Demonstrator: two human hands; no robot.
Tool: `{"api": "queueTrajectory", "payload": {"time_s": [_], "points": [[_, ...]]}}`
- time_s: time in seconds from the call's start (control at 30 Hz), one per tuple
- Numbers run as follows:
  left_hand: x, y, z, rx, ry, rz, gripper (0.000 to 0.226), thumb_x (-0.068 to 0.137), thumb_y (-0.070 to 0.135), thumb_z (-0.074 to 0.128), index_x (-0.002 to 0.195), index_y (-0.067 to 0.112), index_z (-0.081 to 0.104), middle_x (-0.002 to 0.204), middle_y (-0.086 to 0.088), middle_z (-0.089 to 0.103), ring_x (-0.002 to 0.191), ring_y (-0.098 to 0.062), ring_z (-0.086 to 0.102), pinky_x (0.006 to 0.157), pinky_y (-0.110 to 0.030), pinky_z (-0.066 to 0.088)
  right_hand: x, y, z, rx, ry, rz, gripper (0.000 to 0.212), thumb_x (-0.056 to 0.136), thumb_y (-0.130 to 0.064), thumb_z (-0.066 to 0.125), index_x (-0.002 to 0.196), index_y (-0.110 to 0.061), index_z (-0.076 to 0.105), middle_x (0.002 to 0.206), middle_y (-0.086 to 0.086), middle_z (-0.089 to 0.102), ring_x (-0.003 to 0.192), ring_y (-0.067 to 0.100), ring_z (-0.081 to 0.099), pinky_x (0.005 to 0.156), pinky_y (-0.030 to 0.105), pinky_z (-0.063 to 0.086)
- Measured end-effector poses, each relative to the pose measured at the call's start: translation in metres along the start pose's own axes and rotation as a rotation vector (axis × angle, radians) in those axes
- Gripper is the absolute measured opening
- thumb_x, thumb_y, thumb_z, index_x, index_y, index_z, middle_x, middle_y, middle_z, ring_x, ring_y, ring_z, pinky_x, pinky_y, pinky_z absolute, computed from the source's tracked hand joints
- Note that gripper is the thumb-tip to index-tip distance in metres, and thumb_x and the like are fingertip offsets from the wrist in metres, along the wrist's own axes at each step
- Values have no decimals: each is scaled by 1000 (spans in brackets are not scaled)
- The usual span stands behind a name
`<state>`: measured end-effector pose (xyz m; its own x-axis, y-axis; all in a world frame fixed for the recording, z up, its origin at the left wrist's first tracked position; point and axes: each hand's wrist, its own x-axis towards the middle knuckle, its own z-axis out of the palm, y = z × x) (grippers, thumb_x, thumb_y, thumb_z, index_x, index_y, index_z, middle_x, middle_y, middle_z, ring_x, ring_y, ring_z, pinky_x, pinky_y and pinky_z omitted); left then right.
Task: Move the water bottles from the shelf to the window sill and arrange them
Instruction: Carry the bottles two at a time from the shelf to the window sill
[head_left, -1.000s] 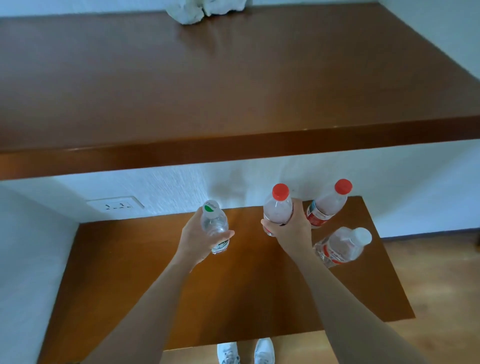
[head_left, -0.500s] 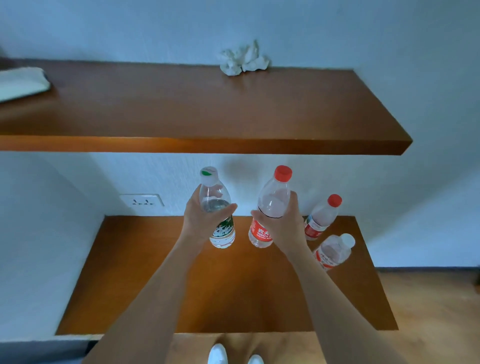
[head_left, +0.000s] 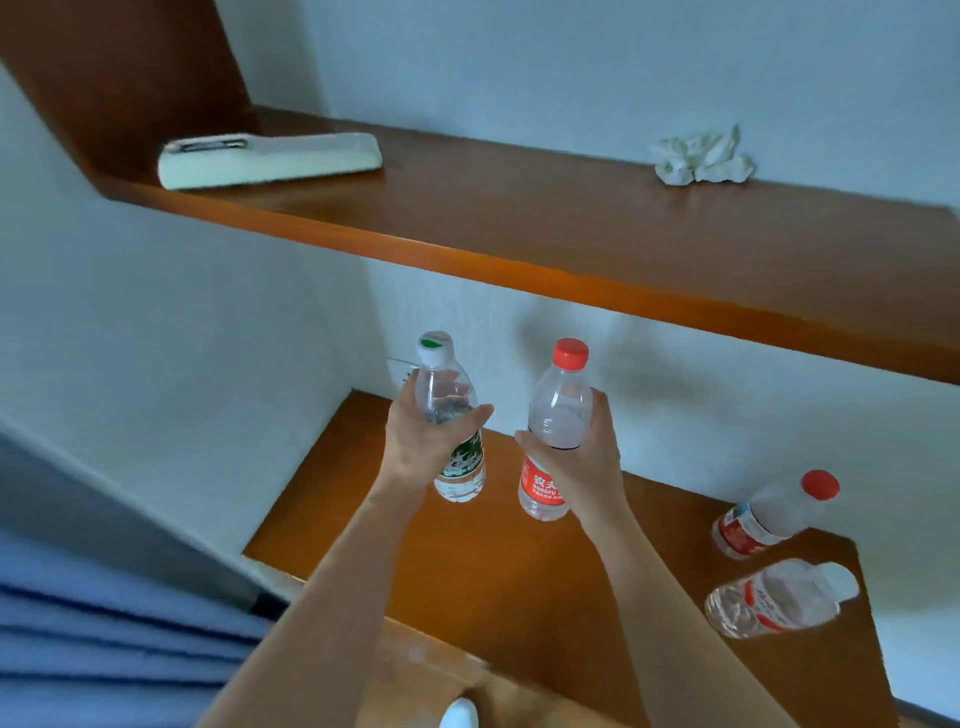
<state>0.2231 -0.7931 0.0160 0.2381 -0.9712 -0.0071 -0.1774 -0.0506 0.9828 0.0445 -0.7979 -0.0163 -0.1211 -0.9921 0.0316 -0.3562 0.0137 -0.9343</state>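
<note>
Through the head camera, my left hand (head_left: 421, 447) curls its fingers and thumb around the green-label bottle (head_left: 442, 387), holding it upright over the lower shelf (head_left: 467, 566). My right hand (head_left: 582, 460) wraps the red-label bottle (head_left: 561, 405) just to its right, and the two bottles do not touch. At the shelf's right end stand a red-capped bottle (head_left: 774, 514) and, nearer me, a white-capped bottle (head_left: 774, 603). The upper shelf (head_left: 571, 234) carries a pale pad (head_left: 270, 158) on the left and crumpled paper (head_left: 701, 158) on the right.

Pale textured walls (head_left: 571, 62) — upper wooden shelf (head_left: 623, 244) above a lower shelf (head_left: 493, 571) — wood floor (head_left: 405, 675), dim bluish light.
</note>
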Motion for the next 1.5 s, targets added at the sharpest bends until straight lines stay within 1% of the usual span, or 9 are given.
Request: {"api": "queueTrajectory", "payload": {"time_s": [0.27,0.47,0.67,0.77,0.87,1.03,1.17,1.37,1.5], "points": [[-64,-4,-71,-18,334,-45,67,68,39,86,124,18,55,110,-4,69,101,-24,68,85,-39,57,-25,-30,54,74,-339,-178,71,77,-25,84,123,-42,33,109,-26,45,96,2,53,80,18,44],[-150,-13,-127,6,647,-52,48,72,25,87,110,20,60,99,0,71,91,-12,70,74,-22,53,-78,-50,105,154,-685,-275,75,75,-39,84,129,-47,34,113,-30,50,101,1,58,84,16,48],[-263,-31,-185,12,993,-95,44,64,29,90,97,20,62,88,-1,71,81,-13,69,75,-29,57,-164,-69,170,200,-1009,-366,83,64,-66,80,134,-42,42,127,-15,58,119,13,57,99,43,52],[-323,-36,-207,0,1158,-117,43,68,19,90,100,16,62,85,0,70,77,-8,68,70,-24,54,-218,-83,196,213,-1166,-440,71,68,-52,84,127,-46,46,124,-17,58,120,10,55,97,32,48],[-383,-40,-225,-16,1317,-141,46,64,24,90,102,22,64,89,4,73,81,-10,71,74,-26,57,-273,-95,222,222,-1268,-536,61,67,-39,86,116,-42,50,119,-11,60,116,12,56,92,20,44],[-475,-48,-251,-49,1540,-204,51,56,39,92,97,30,64,93,6,74,89,-15,73,81,-42,60,-369,-104,256,210,-1475,-563,61,64,-31,85,116,-33,53,115,-16,62,111,10,59,98,35,50],[-538,-54,-272,-12,1686,-239,47,63,30,91,99,23,62,94,6,73,88,-11,73,76,-28,59,-443,-114,281,177,-1588,-590,67,58,-46,82,117,-28,53,111,-15,63,106,11,61,96,39,52],[-620,-65,-321,21,1833,-255,45,67,20,90,102,21,61,93,7,71,84,-4,72,70,-20,57,-548,-139,319,153,-1732,-672,71,54,-53,78,115,-24,55,109,-10,66,102,12,63,91,38,53],[-667,-75,-364,38,1907,-261,45,67,21,90,102,22,61,92,9,72,86,-5,72,72,-22,57,-614,-159,352,139,-1793,-734,68,54,-54,79,113,-33,53,116,-4,63,106,18,61,89,41,54]]}}
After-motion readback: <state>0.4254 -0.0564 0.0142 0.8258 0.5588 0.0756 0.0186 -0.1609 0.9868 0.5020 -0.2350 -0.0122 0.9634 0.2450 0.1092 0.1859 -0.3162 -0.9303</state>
